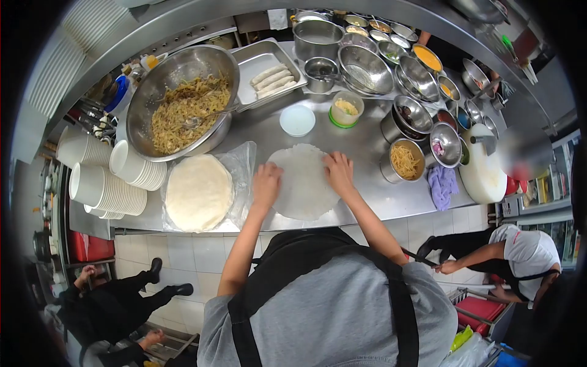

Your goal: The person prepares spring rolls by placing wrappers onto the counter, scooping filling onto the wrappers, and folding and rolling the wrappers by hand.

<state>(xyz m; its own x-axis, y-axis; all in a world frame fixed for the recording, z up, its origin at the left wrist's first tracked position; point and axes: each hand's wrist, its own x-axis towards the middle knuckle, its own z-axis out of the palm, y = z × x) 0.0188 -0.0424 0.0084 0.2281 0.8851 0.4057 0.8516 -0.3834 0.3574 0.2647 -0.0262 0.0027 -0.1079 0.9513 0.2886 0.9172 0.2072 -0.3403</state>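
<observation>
A thin round wrapper sheet (304,186) lies flat on the steel counter before me. My left hand (267,182) rests on its left edge, with the fingers curled. On the right edge is my right hand (339,170), its fingers bent down onto the sheet. Whether either hand pinches the sheet is too small to tell. Left of the sheet, a stack of round wrappers (199,192) sits on clear plastic. A large steel bowl (223,125) holds shredded filling (186,116) and a utensil. Several white rolls (272,81) lie in a metal tray (243,92).
Beyond the sheet stand a pale blue dish (297,121) and a green-based tub (346,110). Stacked white bowls (110,186) are at left. Steel bowls (365,68) and a purple cloth (443,186) are at right. Two people are on the floor side behind me.
</observation>
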